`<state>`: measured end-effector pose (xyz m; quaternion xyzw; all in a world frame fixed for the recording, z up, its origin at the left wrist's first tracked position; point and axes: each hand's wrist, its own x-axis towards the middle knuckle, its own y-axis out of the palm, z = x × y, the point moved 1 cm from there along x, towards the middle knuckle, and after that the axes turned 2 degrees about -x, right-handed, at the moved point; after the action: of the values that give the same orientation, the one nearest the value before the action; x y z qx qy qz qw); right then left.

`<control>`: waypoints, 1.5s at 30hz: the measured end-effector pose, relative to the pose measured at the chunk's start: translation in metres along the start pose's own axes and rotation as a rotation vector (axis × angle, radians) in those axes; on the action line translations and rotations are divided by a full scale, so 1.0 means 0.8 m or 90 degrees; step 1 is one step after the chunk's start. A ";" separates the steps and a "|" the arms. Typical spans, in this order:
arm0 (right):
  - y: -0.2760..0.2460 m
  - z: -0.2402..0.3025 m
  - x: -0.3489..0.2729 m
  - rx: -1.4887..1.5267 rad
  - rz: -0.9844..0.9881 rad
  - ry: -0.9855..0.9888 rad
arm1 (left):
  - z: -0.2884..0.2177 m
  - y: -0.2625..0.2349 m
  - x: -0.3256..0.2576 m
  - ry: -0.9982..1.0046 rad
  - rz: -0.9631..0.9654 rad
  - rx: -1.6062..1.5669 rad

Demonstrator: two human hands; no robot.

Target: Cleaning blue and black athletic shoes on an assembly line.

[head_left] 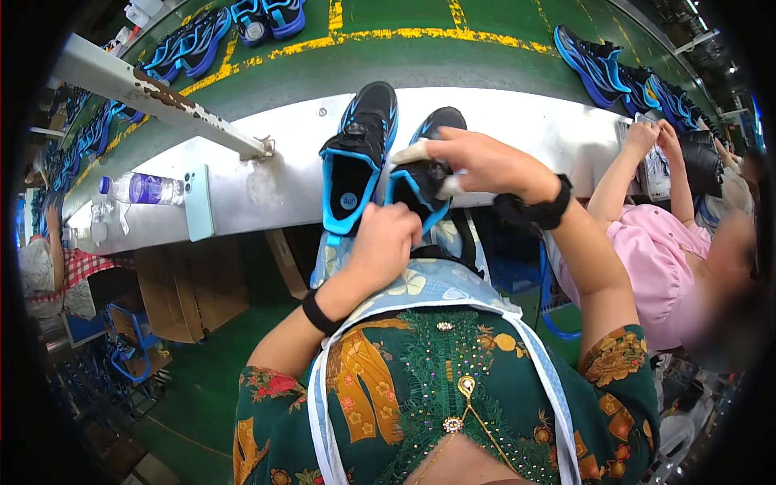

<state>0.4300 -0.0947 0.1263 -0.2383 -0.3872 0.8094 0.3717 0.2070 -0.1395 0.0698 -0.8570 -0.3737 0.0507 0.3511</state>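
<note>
Two black sneakers with bright blue trim and lining sit side by side on the white bench, toes pointing away from me. The left sneaker point(373, 109) stands untouched, with a round label on its insole. Curled fingers of my left hand point(386, 249) grip the right sneaker point(440, 120) at its collar near the heel. My right hand point(489, 166), with white covers on some fingertips, is bent over the same sneaker's tongue and lace area, pinching there. My right hand hides much of this sneaker's upper.
On the white bench point(283, 190), a light-blue phone point(199, 202) and a water bottle point(145, 188) lie to the left, near a metal post point(162, 97). More sneakers point(594, 65) line the green floor beyond. A person in pink point(659, 259) works at the right. Cardboard boxes point(190, 283) stand below.
</note>
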 end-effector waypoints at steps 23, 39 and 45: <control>0.045 0.012 -0.011 -0.071 -0.273 0.043 | 0.007 -0.025 0.033 -0.412 0.084 -0.565; -0.006 0.030 0.132 -0.088 0.131 -0.124 | 0.126 -0.084 0.001 -0.486 -0.322 -0.396; -0.016 0.040 0.144 -0.160 0.207 -0.087 | 0.076 -0.113 -0.015 -0.465 -0.209 -0.561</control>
<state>0.3436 -0.0129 0.1441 -0.2867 -0.4656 0.8185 0.1763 0.1228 -0.0703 0.0801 -0.7798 -0.5840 0.1275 -0.1861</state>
